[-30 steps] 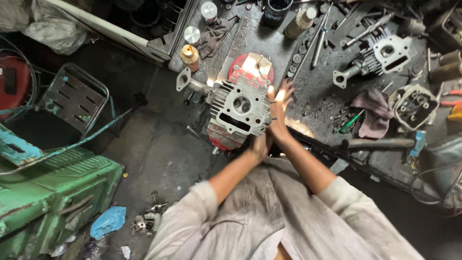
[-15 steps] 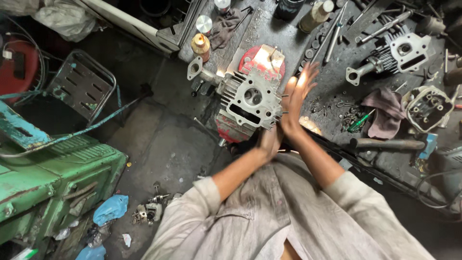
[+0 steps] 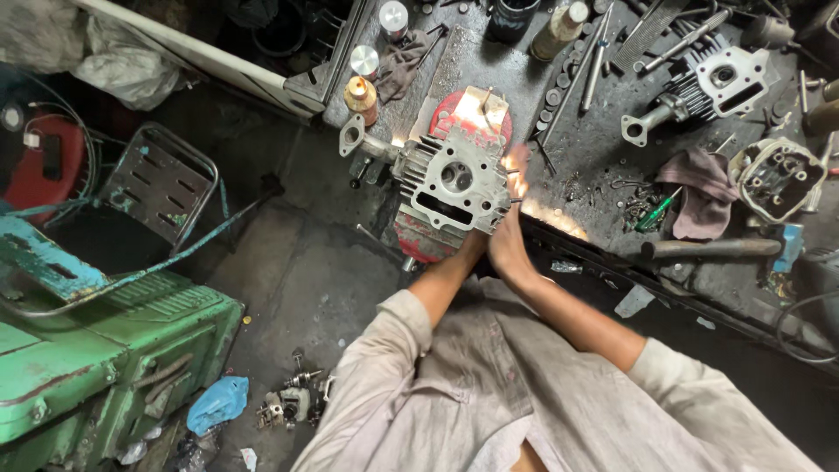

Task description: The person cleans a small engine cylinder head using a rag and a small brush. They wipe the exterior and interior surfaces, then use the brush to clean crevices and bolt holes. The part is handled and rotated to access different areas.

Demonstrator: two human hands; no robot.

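Note:
A grey finned engine cylinder head sits on a red vise at the edge of a dark workbench. My right hand lies against the head's right side, with its fingers stretched up along the edge. My left hand is tucked beside and partly under the right one, at the head's lower right corner. Its fingers are hidden.
Another cylinder head, a brown rag, a green screwdriver, a hammer and loose bolts lie on the bench. A brass can stands left of the vise. A metal chair and a green machine stand on the floor.
My right hand's fingers were spread over the head's right side and now lie closed together along its edge. The view has shifted slightly; the head stays in the vise.

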